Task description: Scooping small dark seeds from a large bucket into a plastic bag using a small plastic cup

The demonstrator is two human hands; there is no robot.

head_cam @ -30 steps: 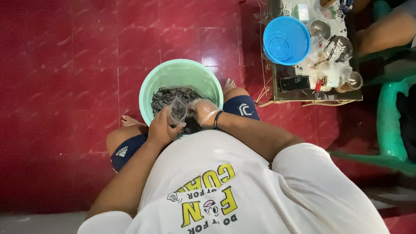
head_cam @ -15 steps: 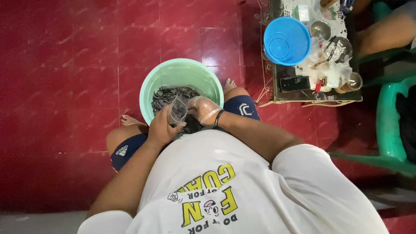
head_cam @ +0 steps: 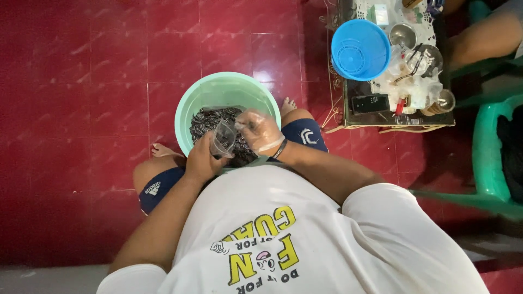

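- While the person sits on the red tiled floor [head_cam: 98, 81] with knees apart, the pale green basin [head_cam: 218, 90] stands between the legs; take that basin as the landmark.
- Left of the basin, a bare foot [head_cam: 160, 149] rests on the tiles, just beside its rim.
- Inside the basin lies a dark, speckled heap [head_cam: 210, 121], filling the near part of it.
- At the basin's near rim, the left hand [head_cam: 202, 160] is bare and curled around a small clear plastic cup [head_cam: 223, 139], gripping it from below; the cup tilts toward the heap.
- Just right of the cup, above the heap, the right hand [head_cam: 260, 130] wears a thin clear glove; its fingers are bunched together at the cup's mouth, and whether they pinch anything I cannot tell.
- A dark band circles the right wrist [head_cam: 279, 149], just outside the basin's rim.
- Right of the basin, well apart, a low tabletop [head_cam: 381, 117] carries a round blue lid [head_cam: 359, 50], a dark flat box [head_cam: 370, 102] and some glassware.
- Farther right of the basin stands a green plastic chair [head_cam: 490, 147], with another person's arm [head_cam: 485, 34] above it.
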